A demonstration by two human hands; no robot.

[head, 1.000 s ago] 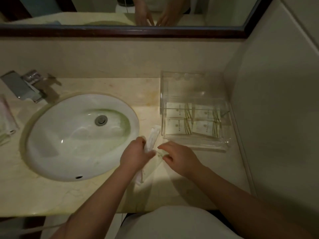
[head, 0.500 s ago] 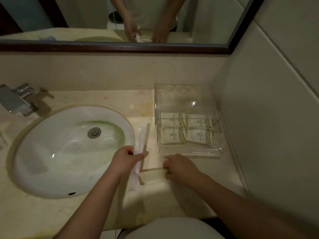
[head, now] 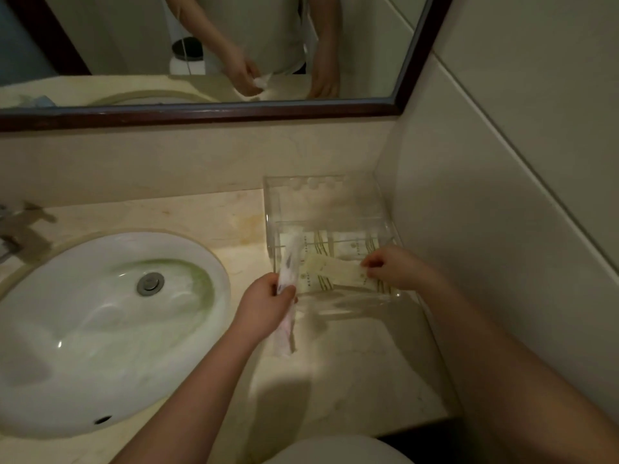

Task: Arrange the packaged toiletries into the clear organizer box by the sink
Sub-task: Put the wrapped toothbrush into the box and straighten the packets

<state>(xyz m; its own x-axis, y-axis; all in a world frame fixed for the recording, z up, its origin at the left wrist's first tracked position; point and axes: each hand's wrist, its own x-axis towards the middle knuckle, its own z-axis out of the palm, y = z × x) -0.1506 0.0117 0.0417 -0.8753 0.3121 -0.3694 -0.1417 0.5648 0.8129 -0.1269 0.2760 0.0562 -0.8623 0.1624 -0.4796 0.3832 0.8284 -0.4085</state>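
Note:
The clear organizer box [head: 335,195] stands on the counter in the corner, right of the sink. Cream packets with gold stripes [head: 360,246] lie flat inside it. My left hand [head: 264,308] is shut on a long white wrapped packet [head: 289,259], held upright at the box's front left corner. My right hand [head: 393,264] pinches one end of a flat cream packet [head: 335,269], which hangs over the front part of the box above the other packets.
The white oval sink [head: 100,329] fills the left of the beige counter [head: 351,363]. A chrome tap [head: 10,239] sits at the far left edge. A framed mirror [head: 201,112] runs along the back, and a tiled wall [head: 502,229] closes the right side.
Both hands lifted off the counter and moved up to the box. The right hand picked up the flat cream packet and carried it over the box; the left brought the long packet along.

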